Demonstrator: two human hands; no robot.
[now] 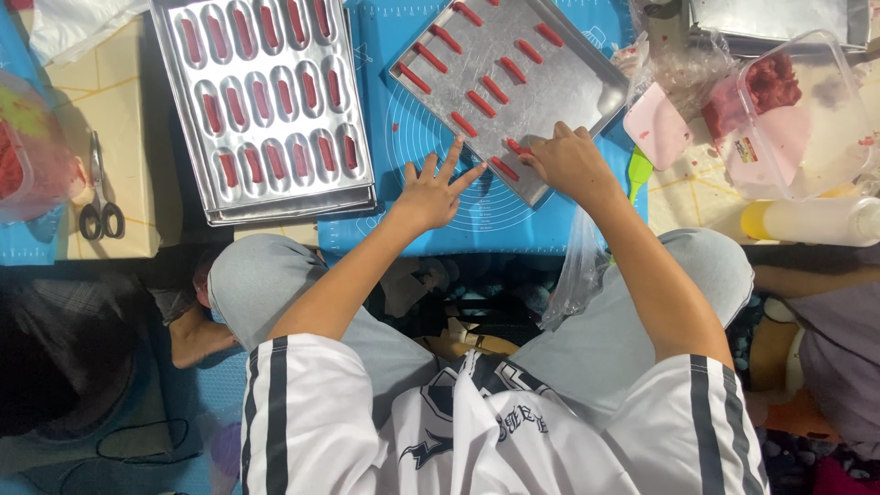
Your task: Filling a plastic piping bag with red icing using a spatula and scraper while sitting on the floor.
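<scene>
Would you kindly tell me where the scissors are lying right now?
In the head view, the scissors lie far left on the tan board, just left of the moulded metal tray holding red strips.

Single head view: the camera sits on your head and looks almost straight down over your chest and knees onto the blue mat (403, 128). It is close enough that your forearms fill the middle of the frame. The mat's far edge runs off the top; your shirt (477, 431) fills the bottom. There is only this one view.
</scene>
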